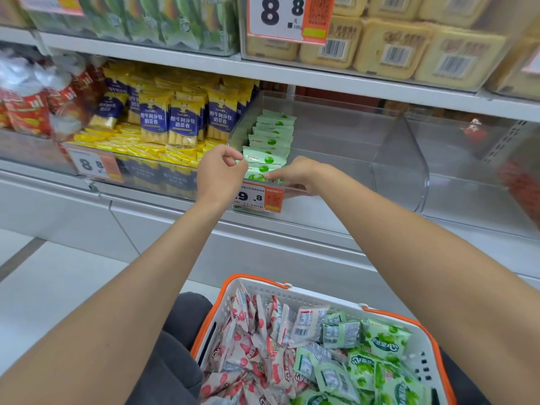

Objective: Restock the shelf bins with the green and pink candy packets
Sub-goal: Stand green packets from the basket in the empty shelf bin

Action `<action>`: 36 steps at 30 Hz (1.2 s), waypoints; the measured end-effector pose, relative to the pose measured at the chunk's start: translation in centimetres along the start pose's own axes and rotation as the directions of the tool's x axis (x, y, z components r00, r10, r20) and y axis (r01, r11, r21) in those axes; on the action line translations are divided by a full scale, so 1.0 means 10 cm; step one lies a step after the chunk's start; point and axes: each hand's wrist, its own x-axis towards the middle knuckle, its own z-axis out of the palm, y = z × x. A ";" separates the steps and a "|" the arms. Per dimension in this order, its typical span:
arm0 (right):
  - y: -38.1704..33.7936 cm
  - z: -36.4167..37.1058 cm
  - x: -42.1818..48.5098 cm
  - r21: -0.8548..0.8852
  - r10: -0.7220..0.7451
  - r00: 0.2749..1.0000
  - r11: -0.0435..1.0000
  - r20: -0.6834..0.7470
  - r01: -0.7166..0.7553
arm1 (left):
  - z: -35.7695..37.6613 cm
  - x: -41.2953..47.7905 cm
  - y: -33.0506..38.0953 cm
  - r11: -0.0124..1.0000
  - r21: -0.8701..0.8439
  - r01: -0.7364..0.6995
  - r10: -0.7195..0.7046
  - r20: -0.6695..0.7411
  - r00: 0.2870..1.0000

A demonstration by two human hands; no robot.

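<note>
- Supermarket shelving (292,74) in pale grey fills the upper view, with a pale floor (58,282) showing at lower left.
- On the top shelf stand green-wrapped packs (163,21) and yellow barcoded packs (394,45), with a large price sign (286,16) hanging in front of them.
- On the middle shelf, red bags (29,109) sit far left, and yellow-and-blue snack packs (178,118) stand beside them.
- Right of those is a clear bin (336,112), with a clear divider (400,162) on its right side.
- A row of green candy packets (273,133) stands against the bin's left wall, running front to back.
- The left hand (220,171) pinches the upper left edge of the front green packet (263,163), fingers curled.
- The right hand (295,173) grips the same packet at its lower right, resting on the bin's front rim.
- An orange-and-white price tag (258,197) hangs on the bin front, just under both hands.
- A white basket (263,283) with orange trim sits low in view on the person's lap, over dark trousers (175,346).
- Inside it, pink candy packets (248,346) lie heaped on the left and loose green packets (380,355) on the right.
</note>
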 end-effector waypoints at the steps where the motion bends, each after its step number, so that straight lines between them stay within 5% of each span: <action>1: 0.01 -0.02 -0.02 -0.058 -0.046 0.998 0.997 -0.039 0.044 | 0.01 -0.02 0.00 1.000 0.010 -0.008 0.008 0.002 1.000; 3: 0.08 -0.07 -0.09 -0.249 -0.235 0.954 0.951 -0.187 0.185 | 0.04 -0.08 0.01 1.000 0.021 -0.009 0.009 0.018 1.000; 6: 0.30 -0.19 -0.37 -0.428 -0.590 0.722 0.793 -0.360 0.435 | 0.12 -0.24 -0.01 0.999 0.027 -0.024 0.021 0.082 0.996; 8: 0.55 -0.26 -0.62 -0.525 -0.738 0.589 0.662 -0.330 0.535 | 0.22 -0.40 -0.02 0.999 0.036 -0.035 0.029 0.149 0.988; 10: 0.87 -0.30 -0.83 -0.589 -0.789 0.559 0.585 -0.255 0.557 | 0.34 -0.61 -0.04 0.998 0.058 -0.028 0.013 0.241 0.971; 13: 1.47 -0.35 -1.06 -0.604 -0.648 0.757 0.639 -0.090 0.476 | 0.55 -1.00 -0.18 0.993 0.119 0.012 -0.061 0.419 0.906; 16: 2.20 -0.46 -1.16 -0.652 -0.161 0.977 0.727 0.142 0.214 | 0.73 -1.36 -0.38 0.976 0.217 0.008 -0.140 0.601 0.787; 18: 2.59 -0.51 -1.19 -0.786 0.131 0.964 0.609 0.233 0.107 | 0.83 -1.52 -0.46 0.964 0.263 -0.033 -0.164 0.688 0.707; 20: 2.82 -0.48 -1.24 -0.867 0.268 0.928 0.488 0.259 0.101 | 0.89 -1.65 -0.50 0.950 0.303 -0.078 -0.177 0.728 0.662; 26: 3.31 0.08 -1.38 -0.784 0.258 0.893 0.602 0.370 0.151 | 0.96 -1.76 -0.62 0.928 0.352 -0.122 -0.212 0.768 0.604; 32: 3.59 0.41 -1.36 -0.731 0.170 0.961 0.680 0.216 0.044 | 0.93 -1.75 -0.65 0.921 0.370 -0.122 -0.237 0.780 0.580; 36: 3.20 0.24 -1.26 -0.562 0.070 0.979 0.825 0.194 0.052 | 0.87 -1.69 -0.66 0.915 0.380 -0.133 -0.271 0.827 0.493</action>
